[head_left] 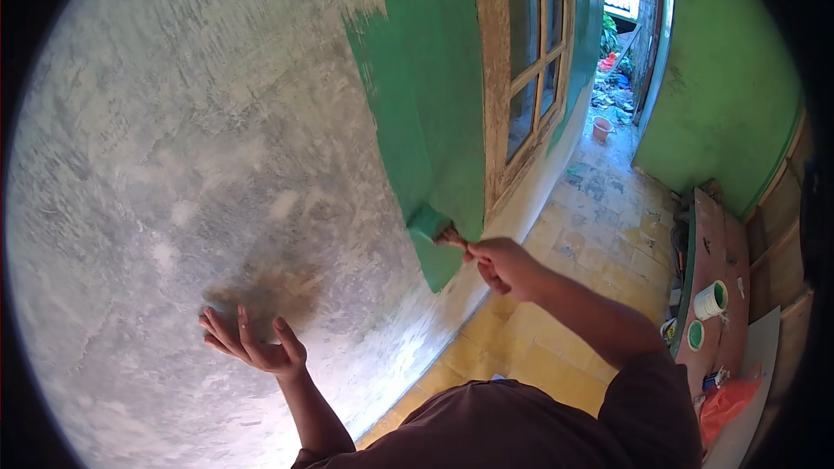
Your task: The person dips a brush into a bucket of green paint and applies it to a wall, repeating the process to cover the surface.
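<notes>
My right hand [508,267] is closed around the handle of a paintbrush [431,224]. The brush head is covered in green paint and lies at the left edge of the green painted area [434,95], near its lower end. To the left spreads the bare grey plaster wall [217,148], blotchy and unpainted. In front of that wall my left hand [252,346] is open, fingers apart and holding nothing, with its shadow just above it. A wooden window frame [493,78] with glass panes borders the green paint on the right.
Yellowish floor tiles [556,295] run along the wall towards a doorway. An orange bucket [602,128] stands there. On the right, a reddish bench [725,243] bears a white paint bucket [711,299], a tub of green paint [695,335] and a red plastic bag [730,404].
</notes>
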{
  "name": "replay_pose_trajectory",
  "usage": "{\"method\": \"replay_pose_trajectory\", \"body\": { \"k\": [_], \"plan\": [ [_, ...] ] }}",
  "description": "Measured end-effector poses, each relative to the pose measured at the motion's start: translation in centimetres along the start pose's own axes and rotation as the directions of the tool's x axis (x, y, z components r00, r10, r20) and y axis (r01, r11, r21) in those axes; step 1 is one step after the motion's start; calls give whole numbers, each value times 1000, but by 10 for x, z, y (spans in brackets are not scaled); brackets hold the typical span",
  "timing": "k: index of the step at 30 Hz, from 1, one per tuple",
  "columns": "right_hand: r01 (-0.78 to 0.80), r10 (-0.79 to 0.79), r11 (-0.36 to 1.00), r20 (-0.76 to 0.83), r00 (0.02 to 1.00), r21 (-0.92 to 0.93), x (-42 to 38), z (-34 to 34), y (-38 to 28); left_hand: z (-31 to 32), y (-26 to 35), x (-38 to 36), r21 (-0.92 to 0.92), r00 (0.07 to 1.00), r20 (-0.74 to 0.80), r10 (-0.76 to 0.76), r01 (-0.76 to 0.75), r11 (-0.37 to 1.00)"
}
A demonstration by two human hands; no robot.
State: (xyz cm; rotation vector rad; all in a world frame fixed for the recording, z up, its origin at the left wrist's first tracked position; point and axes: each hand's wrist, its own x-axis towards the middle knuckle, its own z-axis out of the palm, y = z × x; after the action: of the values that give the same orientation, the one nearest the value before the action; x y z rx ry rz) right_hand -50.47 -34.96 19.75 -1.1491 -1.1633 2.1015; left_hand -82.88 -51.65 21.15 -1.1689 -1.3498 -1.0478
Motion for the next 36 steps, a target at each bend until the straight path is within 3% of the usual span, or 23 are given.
{"method": "replay_pose_trajectory", "body": {
  "k": [2,7,12,13,15,16,18,22,28,33,35,36],
  "plan": [
    [58,-59,998,10,998,25,-15,15,-43,-1,-1,-1,-13,1000,13,3,-3,1000],
    [475,-468,879,120,875,-36,-69,66,-155,-2,-2,0,-73,1000,-30,9,-11,997],
    [716,-704,698,188,685,8,-83,101,-226,-3,-3,1,-90,999,-41,28,-32,995],
    [718,-707,695,187,682,7,-84,106,-238,-4,-3,0,-83,1000,-22,22,-24,996],
    [862,-840,507,228,492,12,-84,112,-258,-5,-4,-1,-77,1000,-8,19,-20,997],
    [865,-843,502,228,487,12,-82,110,-269,-6,-4,-2,-74,1000,-1,17,-17,997],
    [745,-758,647,252,602,163,-77,108,-283,-6,-5,-2,-75,1000,2,14,-14,997],
    [820,-821,564,172,545,97,-52,103,-253,-6,-7,-4,-97,1000,-4,18,-18,995],
    [582,-586,810,73,807,73,-21,60,-166,-7,-10,-6,-120,999,5,34,-33,992],
    [400,-399,917,46,916,3,-21,31,-95,-7,-12,-9,-128,999,13,29,-28,991],
    [318,-316,919,45,948,-234,-29,13,-89,-7,-12,-8,-134,1000,11,24,-23,991],
    [324,-323,916,46,945,-235,-33,7,-92,-7,-12,-7,-135,1000,4,25,-24,991]
  ]
}}
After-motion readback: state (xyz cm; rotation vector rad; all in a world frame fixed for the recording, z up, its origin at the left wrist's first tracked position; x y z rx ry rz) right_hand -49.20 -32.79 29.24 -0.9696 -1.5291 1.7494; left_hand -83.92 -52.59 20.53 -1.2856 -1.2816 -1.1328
